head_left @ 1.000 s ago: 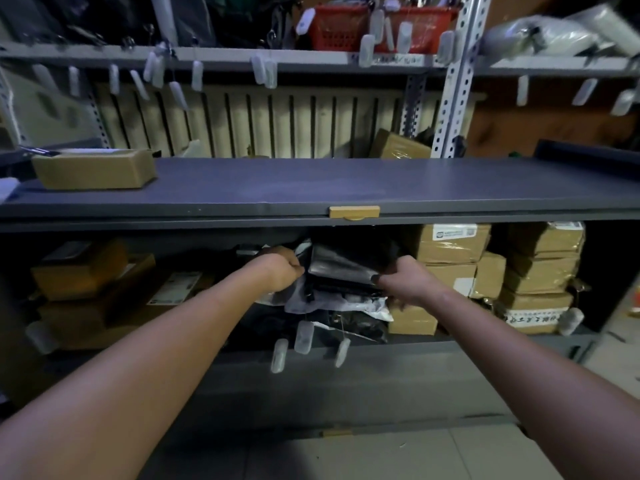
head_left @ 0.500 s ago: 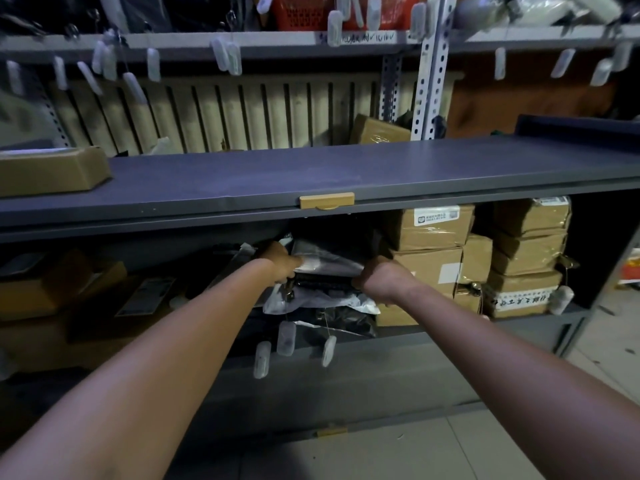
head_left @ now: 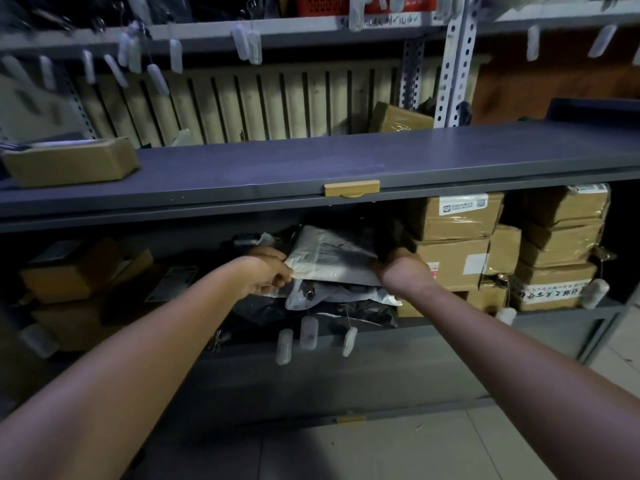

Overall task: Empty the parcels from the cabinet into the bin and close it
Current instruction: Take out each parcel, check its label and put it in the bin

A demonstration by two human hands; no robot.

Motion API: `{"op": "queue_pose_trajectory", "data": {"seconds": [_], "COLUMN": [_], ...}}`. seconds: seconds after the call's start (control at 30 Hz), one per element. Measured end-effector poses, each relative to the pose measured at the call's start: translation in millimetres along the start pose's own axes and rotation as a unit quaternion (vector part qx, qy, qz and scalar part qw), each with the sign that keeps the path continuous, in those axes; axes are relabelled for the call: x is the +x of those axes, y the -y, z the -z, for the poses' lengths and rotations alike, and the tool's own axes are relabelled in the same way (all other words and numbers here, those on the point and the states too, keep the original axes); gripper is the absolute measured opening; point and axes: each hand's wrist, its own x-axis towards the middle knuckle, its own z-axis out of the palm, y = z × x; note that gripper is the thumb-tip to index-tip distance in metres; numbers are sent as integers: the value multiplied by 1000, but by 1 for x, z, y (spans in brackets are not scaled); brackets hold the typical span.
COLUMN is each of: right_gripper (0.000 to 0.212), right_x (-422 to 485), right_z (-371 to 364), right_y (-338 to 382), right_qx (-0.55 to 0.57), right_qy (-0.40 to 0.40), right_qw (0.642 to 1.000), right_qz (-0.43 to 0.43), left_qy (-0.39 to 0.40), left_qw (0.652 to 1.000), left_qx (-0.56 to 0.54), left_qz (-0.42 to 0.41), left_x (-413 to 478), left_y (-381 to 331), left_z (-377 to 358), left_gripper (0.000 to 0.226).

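A grey cabinet [head_left: 346, 382] stands open below a dark shelf top [head_left: 277, 168]. In its middle lies a pile of soft bag parcels. On top is a white-grey bag parcel [head_left: 329, 258]. My left hand [head_left: 266, 277] pinches its left edge. My right hand [head_left: 403, 271] grips its right edge. Darker bag parcels [head_left: 332, 299] lie beneath it. Brown carton parcels [head_left: 453, 244] are stacked to the right inside the cabinet, and dim carton parcels [head_left: 79, 268] sit to the left. No bin is in view.
A flat carton [head_left: 69, 164] lies on the shelf top at the left. Small white tags [head_left: 308, 332] hang from the pile over the cabinet's front edge. More tags dangle from the upper rack [head_left: 242, 32]. Pale floor tiles [head_left: 398, 445] lie below.
Both hands have shifted from the dark bundle to the edges of the white-grey bag, which now lies tilted up on top of the pile. The view has swung slightly.
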Motion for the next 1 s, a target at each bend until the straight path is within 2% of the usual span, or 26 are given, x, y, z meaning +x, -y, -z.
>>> {"op": "queue_pose_trajectory", "data": {"seconds": [0.07,0.2,0.3,0.4,0.5,0.63,0.7,0.77,0.87,1.0], "right_gripper": [41,42,41,39,31,15,13,17,30,23], "right_x": [-1,1,2,-2,-10,-32,-45,-59,-86,-120], "right_z": [-5,-13,-18,-17,-14,-16,-25,-38,-57,-84], "right_y": [5,9,7,10,16,22,28,35,45,60], "right_qx": [11,44,147,205,235,282,324,360,383,409], "right_qy": [1,14,35,40,40,68,74,83,139,210], "right_qw": [1000,999,988,977,971,957,943,929,913,887], "right_qz": [-5,-24,-38,-36,-30,-14,2,16,26,53], "left_qy": [37,135,154,100,36,26,6,-13,-34,-6], "left_qw": [999,987,985,990,990,985,981,979,978,981], "left_qx": [11,63,44,-67,-115,-162,-188,-201,-205,-193], "left_qz": [16,55,68,75,73,58,43,26,23,20], "left_x": [-10,-25,-25,-16,-12,-22,-32,-47,-74,-106], "left_y": [7,17,20,20,21,31,42,56,82,126], "left_z": [12,21,19,7,-6,9,23,38,62,91], "left_gripper": [41,42,33,45,41,37,44,49,58,55]}}
